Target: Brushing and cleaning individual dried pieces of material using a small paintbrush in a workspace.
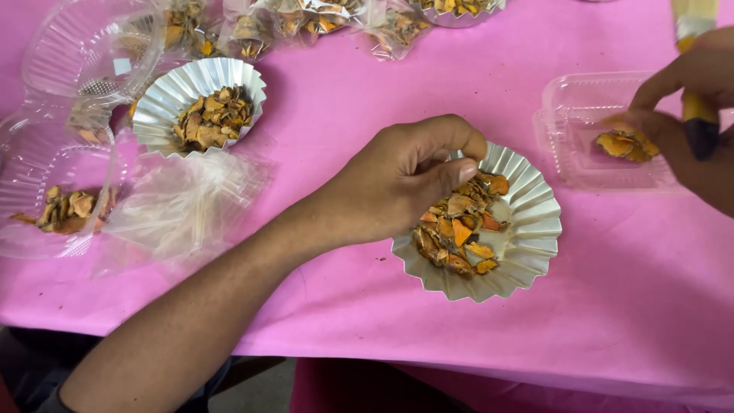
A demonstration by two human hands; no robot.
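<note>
My left hand [390, 187] reaches in from the lower left, over a silver fluted dish [535, 222] of dried orange pieces [459, 229]. Its fingers are bunched and pinch at the top of the pile. At the right edge, my right hand [677, 134] grips a yellow stick with a dark end [697, 115]. It hovers over a clear plastic box [569, 145], and its fingertips touch a few orange pieces [623, 144] inside.
A second silver dish [164, 99] of the same pieces sits at the upper left. Clear plastic containers [53, 206] and a crumpled clear bag [183, 206] lie beside it. Filled bags [306, 19] line the far edge. The pink tablecloth [612, 306] drops off at the near edge.
</note>
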